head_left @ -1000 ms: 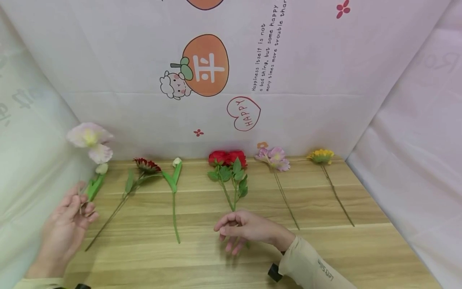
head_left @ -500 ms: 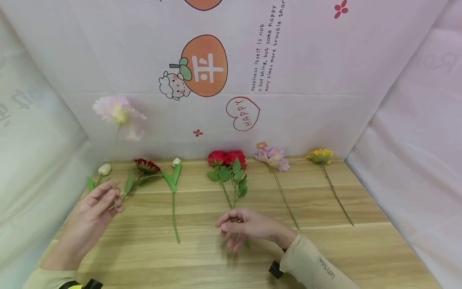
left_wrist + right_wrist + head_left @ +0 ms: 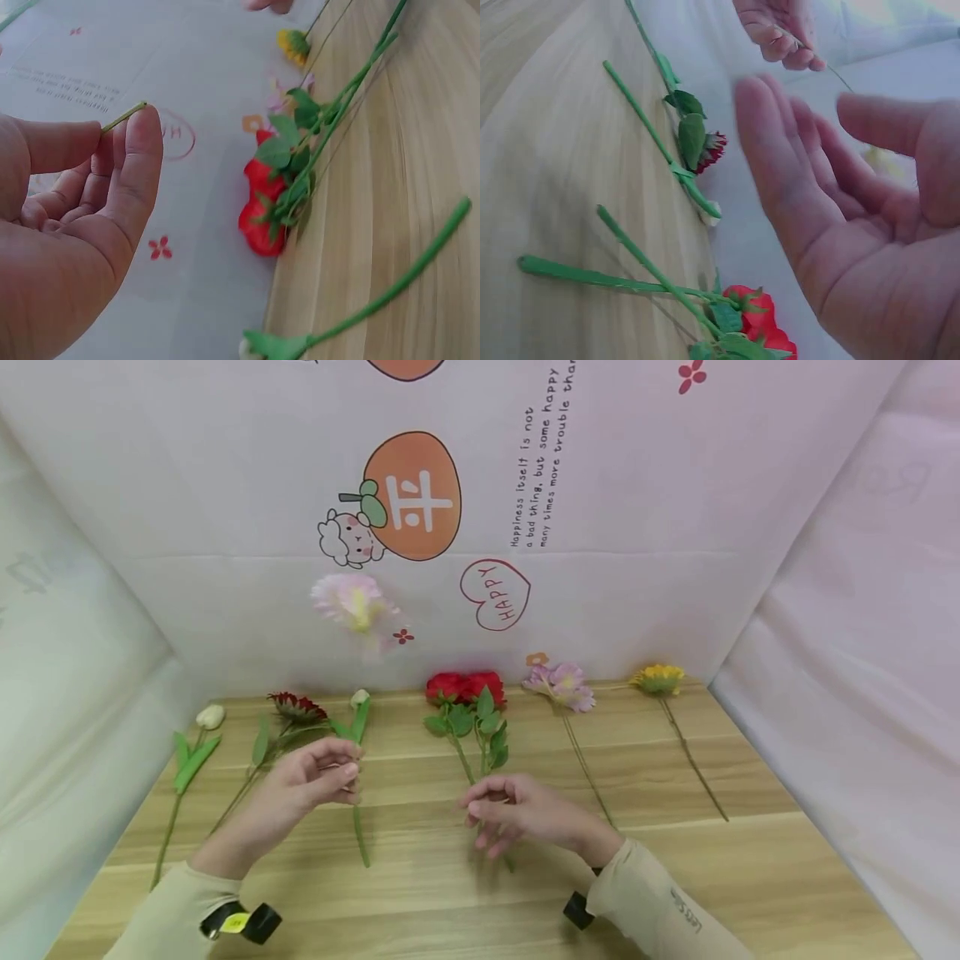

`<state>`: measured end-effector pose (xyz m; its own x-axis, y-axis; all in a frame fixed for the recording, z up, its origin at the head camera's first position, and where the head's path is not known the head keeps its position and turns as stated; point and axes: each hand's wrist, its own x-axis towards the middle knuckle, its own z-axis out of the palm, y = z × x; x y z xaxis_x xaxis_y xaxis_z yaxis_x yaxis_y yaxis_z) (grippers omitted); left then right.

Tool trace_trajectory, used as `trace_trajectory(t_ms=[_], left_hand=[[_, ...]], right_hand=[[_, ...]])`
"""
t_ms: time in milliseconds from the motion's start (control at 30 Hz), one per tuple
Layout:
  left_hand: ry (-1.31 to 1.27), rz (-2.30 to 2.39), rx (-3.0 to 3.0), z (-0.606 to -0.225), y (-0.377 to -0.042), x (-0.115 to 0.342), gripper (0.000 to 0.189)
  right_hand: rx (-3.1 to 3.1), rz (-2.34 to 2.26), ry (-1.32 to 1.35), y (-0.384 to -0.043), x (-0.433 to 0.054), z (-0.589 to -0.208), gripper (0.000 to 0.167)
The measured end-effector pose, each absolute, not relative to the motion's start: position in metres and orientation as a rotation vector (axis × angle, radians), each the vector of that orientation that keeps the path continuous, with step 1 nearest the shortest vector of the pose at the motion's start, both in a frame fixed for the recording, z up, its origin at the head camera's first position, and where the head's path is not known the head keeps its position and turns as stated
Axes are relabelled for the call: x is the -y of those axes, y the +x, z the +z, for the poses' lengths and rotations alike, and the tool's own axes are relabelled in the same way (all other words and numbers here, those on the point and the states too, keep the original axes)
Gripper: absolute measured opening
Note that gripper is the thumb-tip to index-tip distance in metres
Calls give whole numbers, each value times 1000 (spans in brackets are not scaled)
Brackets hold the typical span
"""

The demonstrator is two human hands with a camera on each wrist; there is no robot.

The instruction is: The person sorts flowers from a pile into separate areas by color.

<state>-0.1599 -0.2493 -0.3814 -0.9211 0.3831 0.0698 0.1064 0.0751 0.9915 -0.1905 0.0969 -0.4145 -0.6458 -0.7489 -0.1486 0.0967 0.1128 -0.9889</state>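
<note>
A pale pink flower with a yellow centre [image 3: 358, 608] stands upright in the air, blurred. Its thin stem [image 3: 124, 118] is pinched between thumb and fingers of my left hand [image 3: 315, 781], with the cut end poking out in the left wrist view. In the head view this hand overlaps a white tulip [image 3: 360, 700] lying on the table. My right hand [image 3: 525, 814] hovers over the lower stems of two red roses [image 3: 465, 689], its fingers loosely bent. In the right wrist view there is a gap between its thumb and fingers, with nothing held.
On the wooden table [image 3: 420, 902] lie another white tulip [image 3: 212, 717] at far left, a dark red flower [image 3: 298, 708], a pink flower [image 3: 562, 687] and a yellow flower [image 3: 660, 680]. A printed white cloth [image 3: 615, 527] closes off the back, with white cloth at both sides.
My left hand has travelled right with the pink flower, from beside the far left tulip to in front of the other tulip. My right hand stays over the rose stems, nearly still.
</note>
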Motion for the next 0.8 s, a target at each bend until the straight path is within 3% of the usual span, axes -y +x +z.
trace_trajectory(t_ms=[200, 800], left_hand=[[520, 1902, -2129, -391, -170, 205, 33], [595, 1855, -2160, -435, -185, 83, 22]], right_hand=[[-1823, -1848, -530, -200, -98, -405, 40], [-1901, -2204, -348, -218, -111, -408, 49]])
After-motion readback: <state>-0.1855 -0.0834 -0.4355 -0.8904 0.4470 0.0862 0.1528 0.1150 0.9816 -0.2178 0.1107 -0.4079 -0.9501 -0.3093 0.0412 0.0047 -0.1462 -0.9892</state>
